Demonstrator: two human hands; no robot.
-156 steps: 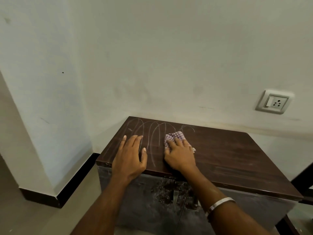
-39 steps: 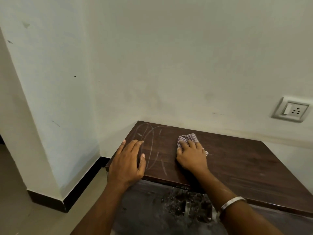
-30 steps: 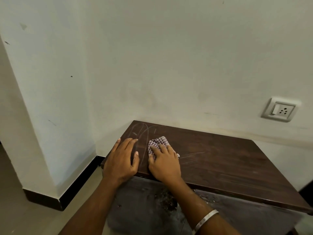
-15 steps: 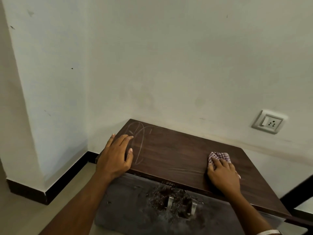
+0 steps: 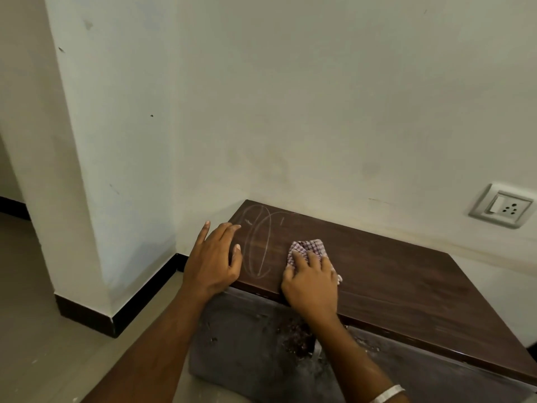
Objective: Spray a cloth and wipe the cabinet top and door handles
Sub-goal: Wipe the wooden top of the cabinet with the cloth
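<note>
Near cabinet top's [image 5: 406,286] front-left corner: right hand [image 5: 312,286], pressed flat on cloth [image 5: 308,248], swept back from right end; chalky marks [image 5: 258,248] remain. Left hand [image 5: 213,263] open, bracing.

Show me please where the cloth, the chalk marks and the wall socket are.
cloth [image 5: 308,247], head view, on the checked fabric ahead of the fingers
chalk marks [image 5: 259,248], head view, on the pale loops
wall socket [image 5: 502,205], head view, on its white plate

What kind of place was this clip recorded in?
Probably a room corner in a home: plain painted walls with a dark skirting board, a wall socket with switch, and a low cabinet with a dark wood-look top.
</note>
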